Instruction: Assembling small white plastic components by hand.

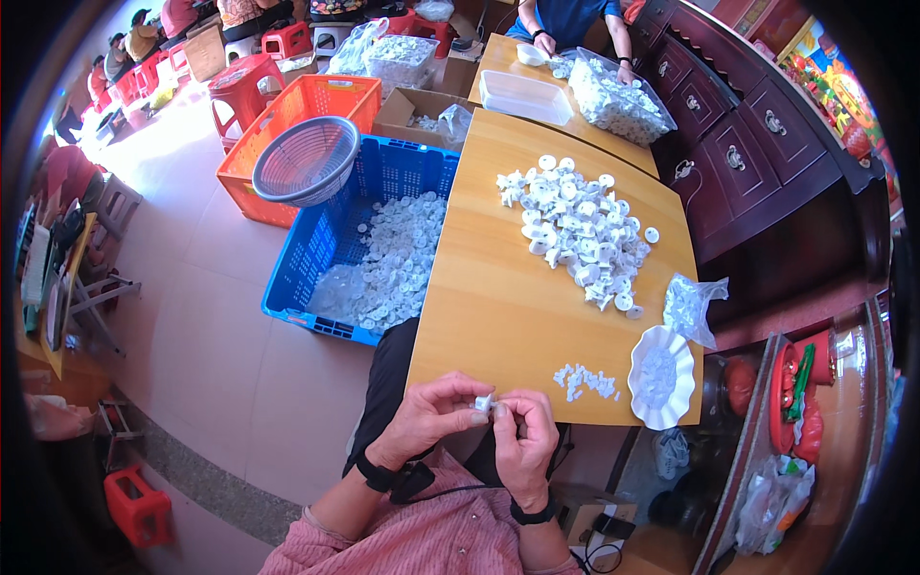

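1. Nearest me, my left hand [428,414] and right hand [524,443] meet just off the near edge of the tabletop [498,307], forearms coming up from below, each wrist wearing a dark band.
2. The fingers of both hands are curled in and pinch one small white plastic part [484,402] between their tips; it sits in the air between the hands, just short of the near edge.
3. On the tabletop close to that near edge, toward the right corner, I see one small scatter of tiny white pieces [585,380], too many and too small to count.
4. Just beside it, at the near right corner, stands one white scalloped dish [659,376] holding more pieces.
5. One clear plastic bag [692,305] lies at the right edge, overhanging it.
6. Across the middle to the far half spreads one large heap of white round parts [578,228]; I cannot count them.
7. On the floor along the left edge I count one blue crate [369,240] part-filled with white parts, one orange crate [297,125] behind it, and one grey round basket [307,159] resting over both.
8. Farthest off, another person's hands [544,43] work at a second tabletop [508,57].
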`<state>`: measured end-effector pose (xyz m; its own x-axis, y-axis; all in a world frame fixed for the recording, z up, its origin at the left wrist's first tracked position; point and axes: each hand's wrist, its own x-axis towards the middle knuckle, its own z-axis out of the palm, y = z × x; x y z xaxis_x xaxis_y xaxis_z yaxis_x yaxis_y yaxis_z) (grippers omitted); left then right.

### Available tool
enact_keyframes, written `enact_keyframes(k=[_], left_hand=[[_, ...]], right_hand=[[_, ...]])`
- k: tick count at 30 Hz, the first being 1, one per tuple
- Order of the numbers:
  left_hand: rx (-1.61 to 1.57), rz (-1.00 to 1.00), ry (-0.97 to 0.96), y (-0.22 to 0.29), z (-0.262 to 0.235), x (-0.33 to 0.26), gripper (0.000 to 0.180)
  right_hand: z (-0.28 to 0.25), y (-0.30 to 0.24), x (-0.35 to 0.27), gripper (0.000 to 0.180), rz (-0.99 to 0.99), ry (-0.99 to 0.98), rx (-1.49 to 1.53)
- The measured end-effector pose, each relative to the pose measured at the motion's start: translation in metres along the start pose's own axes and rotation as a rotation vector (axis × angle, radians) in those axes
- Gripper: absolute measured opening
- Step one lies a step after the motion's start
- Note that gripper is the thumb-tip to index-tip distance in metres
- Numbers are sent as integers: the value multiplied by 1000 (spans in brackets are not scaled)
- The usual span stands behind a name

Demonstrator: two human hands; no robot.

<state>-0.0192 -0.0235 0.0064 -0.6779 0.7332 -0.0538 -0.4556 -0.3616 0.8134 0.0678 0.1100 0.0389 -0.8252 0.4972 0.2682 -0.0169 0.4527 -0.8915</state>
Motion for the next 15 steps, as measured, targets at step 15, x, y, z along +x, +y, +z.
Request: enact_keyframes(k=[15], left_hand=[[-11, 1, 0, 4, 1, -2, 30]], right_hand=[[4, 1, -2, 5, -37, 8, 33]])
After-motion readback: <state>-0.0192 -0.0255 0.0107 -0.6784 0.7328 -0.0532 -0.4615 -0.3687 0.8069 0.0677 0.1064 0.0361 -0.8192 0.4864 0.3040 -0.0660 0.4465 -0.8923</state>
